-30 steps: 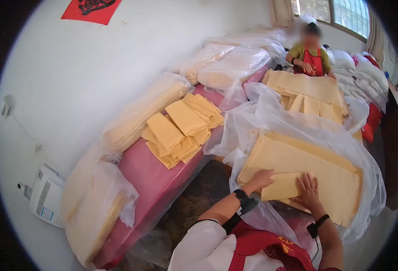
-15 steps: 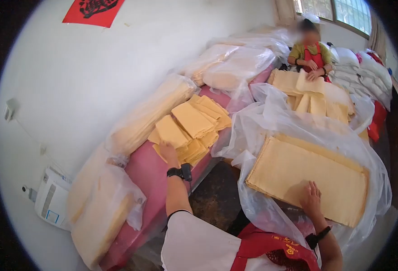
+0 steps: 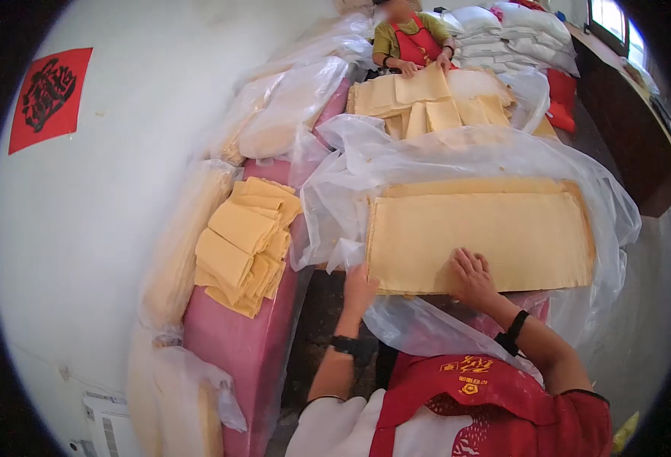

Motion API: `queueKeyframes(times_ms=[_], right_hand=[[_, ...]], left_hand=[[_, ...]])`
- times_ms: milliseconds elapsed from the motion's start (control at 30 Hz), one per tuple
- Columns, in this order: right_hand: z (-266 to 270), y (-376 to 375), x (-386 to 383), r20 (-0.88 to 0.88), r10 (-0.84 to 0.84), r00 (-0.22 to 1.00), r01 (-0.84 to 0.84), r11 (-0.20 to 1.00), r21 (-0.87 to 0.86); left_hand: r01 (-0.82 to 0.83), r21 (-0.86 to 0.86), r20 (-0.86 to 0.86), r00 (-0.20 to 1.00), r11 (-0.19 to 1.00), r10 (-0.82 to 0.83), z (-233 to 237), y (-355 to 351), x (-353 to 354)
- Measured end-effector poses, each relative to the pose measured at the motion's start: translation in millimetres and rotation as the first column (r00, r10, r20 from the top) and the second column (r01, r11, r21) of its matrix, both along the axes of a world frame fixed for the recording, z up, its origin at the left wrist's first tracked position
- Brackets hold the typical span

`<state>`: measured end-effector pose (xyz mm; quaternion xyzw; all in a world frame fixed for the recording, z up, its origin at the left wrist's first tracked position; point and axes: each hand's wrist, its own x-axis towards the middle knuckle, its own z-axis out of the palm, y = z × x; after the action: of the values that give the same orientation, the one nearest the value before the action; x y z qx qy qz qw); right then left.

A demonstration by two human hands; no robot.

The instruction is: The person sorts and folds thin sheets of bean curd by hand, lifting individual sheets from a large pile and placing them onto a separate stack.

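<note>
2 own hands (image 3: 472, 278), 1 co-wkr (image 3: 410, 38)

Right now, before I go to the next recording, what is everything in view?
big sheet stack: one, pale yellow, centre of view
plastic wrap: one, clear, opened out around that stack
pink bench: one, pink, along the wall
folded sheets: one pile, yellow, on the pink bench, left
wrapped bundles: several, cream in clear plastic, against the wall
paper sign: one, red, on the white wall
co-worker: one, red apron, far end, hands on more sheets
sacks: several, white, top right
left hand: one, bare, at the stack's near left corner
right hand: one, bare, flat on the stack's near edge
</note>
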<state>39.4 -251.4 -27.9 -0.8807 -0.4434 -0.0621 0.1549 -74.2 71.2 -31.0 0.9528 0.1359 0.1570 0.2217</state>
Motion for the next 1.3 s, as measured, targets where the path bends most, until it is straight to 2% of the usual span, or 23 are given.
queueKeyframes(times_ms=[33, 100, 133, 200, 233, 300, 400, 533, 567, 600, 733, 767, 800, 833, 900, 967, 1033, 1067, 1133, 1200, 1233, 1267, 1300], right_hand=[[0.2, -0.6, 0.0, -0.009, -0.008, 1.000, 0.008, 1.000, 0.007], [5.7, -4.2, -0.5, -0.011, -0.002, 1.000, 0.002, 1.000, -0.003], [7.5, -7.3, -1.0, -0.005, 0.016, 1.000, -0.016, 1.000, -0.016], [2.0, -9.3, -1.7, -0.007, 0.013, 1.000, -0.013, 1.000, 0.000], [-0.6, -8.5, -0.9, -0.004, 0.012, 1.000, -0.012, 1.000, 0.015], [-4.3, -7.4, -0.9, 0.005, 0.000, 1.000, 0.000, 0.999, 0.041], [-0.9, -7.4, -4.5, -0.008, -0.011, 1.000, 0.011, 0.999, 0.048], [-5.0, -7.4, -2.4, -0.007, -0.003, 1.000, 0.003, 1.000, 0.017], [-6.8, -6.8, -2.4, -0.006, -0.004, 1.000, 0.004, 1.000, 0.014], [-7.7, -5.6, -1.9, -0.001, -0.011, 1.000, 0.011, 1.000, -0.005], [4.7, 15.4, -4.3, -0.110, -0.049, 0.993, 0.036, 0.992, -0.119], [12.5, 25.3, -5.9, -0.105, -0.050, 0.993, 0.037, 0.992, -0.123], [25.1, 37.9, -8.2, -0.201, -0.020, 0.979, -0.003, 0.994, -0.111], [35.1, 49.7, -9.4, -0.293, 0.010, 0.956, -0.039, 0.995, -0.093], [31.3, 76.3, -6.5, -0.341, -0.019, 0.940, 0.020, 1.000, -0.002], [17.6, 91.8, 5.3, -0.388, -0.050, 0.920, 0.090, 0.992, 0.084], [7.6, 96.7, 16.2, -0.524, -0.200, 0.828, 0.332, 0.928, 0.172], [5.8, 92.2, 21.2, -0.521, -0.212, 0.827, 0.344, 0.923, 0.171], [8.4, 77.1, 37.7, -0.818, -0.032, 0.574, 0.577, 0.725, 0.376], [-4.8, 56.2, 71.7, -0.846, 0.124, 0.519, 0.698, 0.510, 0.503], [53.7, 33.2, 63.6, -0.844, 0.159, 0.513, 0.735, 0.426, 0.527], [115.6, 12.7, 53.1, -0.839, 0.194, 0.509, 0.767, 0.341, 0.544], [120.3, 11.3, 59.8, -0.843, 0.185, 0.505, 0.771, 0.341, 0.537]], left_hand=[[0.010, 0.006, -0.004, 1.000, 1.000, -0.010, -4.8, -5.8, 2.4], [-0.202, -0.217, -0.041, 0.979, 0.955, 0.198, -10.4, -16.6, 4.8], [-0.197, -0.214, -0.047, 0.980, 0.957, 0.191, -9.3, -18.2, 6.6], [-0.220, -0.525, -0.120, 0.976, 0.822, 0.185, -1.7, -15.1, 11.3], [-0.219, -0.517, -0.121, 0.976, 0.828, 0.183, 3.7, -16.4, 14.2], [-0.281, -0.827, -0.190, 0.955, 0.486, 0.229, 11.7, -19.4, 20.8], [-0.228, -0.879, -0.126, 0.958, 0.420, 0.257, -5.7, -15.8, 25.1], [-0.099, -0.845, 0.065, 0.956, 0.526, 0.285, -7.2, -27.2, 27.6], [-0.222, -0.570, -0.004, 0.963, 0.791, 0.268, 10.8, -32.5, 23.9], [-0.286, -0.202, -0.073, 0.958, 0.937, 0.277, 28.5, -38.2, 23.7], [-0.200, -0.091, -0.243, 0.955, 0.976, 0.173, 37.4, -39.7, 35.5], [-0.173, -0.513, -0.167, 0.981, 0.841, 0.099, 28.9, -36.6, 41.8], [-0.086, -0.833, -0.063, 0.996, 0.546, 0.062, 24.7, -35.8, 48.0], [-0.078, -0.834, -0.055, 0.997, 0.546, 0.058, 27.9, -39.6, 54.1], [0.063, -0.988, 0.071, 0.996, 0.138, 0.049, 36.2, -51.4, 68.2], [0.088, -0.990, 0.095, 0.994, 0.110, 0.056, 45.1, -68.4, 75.6], [0.101, -0.991, 0.106, 0.993, 0.082, 0.058, 35.7, -72.0, 77.3], [0.059, -0.994, 0.069, 0.992, 0.094, 0.109, 21.2, -65.2, 76.8], [0.019, -0.995, 0.034, 0.987, 0.100, 0.154, 1.9, -56.1, 75.6], [0.012, -0.975, 0.025, 0.998, 0.222, 0.054, -7.3, -51.0, 75.5], [0.010, -0.977, 0.021, 0.998, 0.214, 0.051, -4.5, -52.3, 76.5], [-0.037, -0.955, -0.024, 0.999, 0.294, 0.047, 3.5, -56.3, 78.5], [-0.083, -0.924, -0.072, 0.996, 0.373, 0.043, 12.3, -63.4, 79.1]])
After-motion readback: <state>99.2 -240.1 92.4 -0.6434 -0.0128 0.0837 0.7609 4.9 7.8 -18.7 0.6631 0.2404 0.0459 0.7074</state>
